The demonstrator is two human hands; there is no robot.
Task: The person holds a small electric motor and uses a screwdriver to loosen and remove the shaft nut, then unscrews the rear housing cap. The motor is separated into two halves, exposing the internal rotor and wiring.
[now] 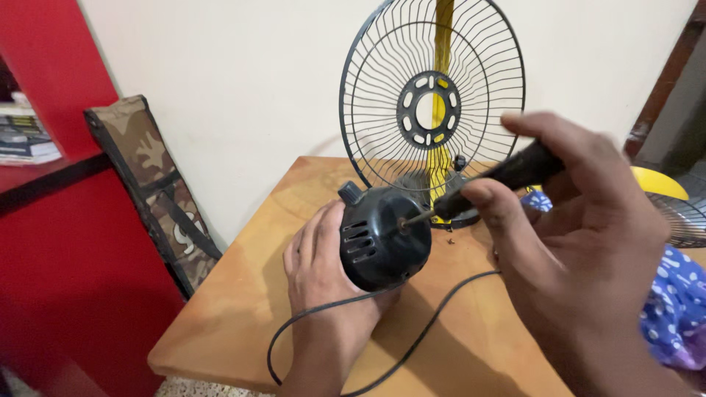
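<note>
My left hand [318, 257] wraps around the back of a black fan motor housing [382, 235] that rests on a wooden table [243, 294]. My right hand [581, 235] grips a black-handled screwdriver [507, 175], whose metal tip touches the middle of the housing. A black power cord [353, 301] loops from the motor across the table toward me. Behind the motor a round black wire fan guard [432, 99] stands upright.
A yellow strip [443, 44] shows behind the guard against the cream wall. A camouflage-patterned bag [154, 184] leans at the left beside a red cabinet [66, 242]. A blue dotted cloth [676, 309] and another fan with a yellow part [662, 184] lie at the right.
</note>
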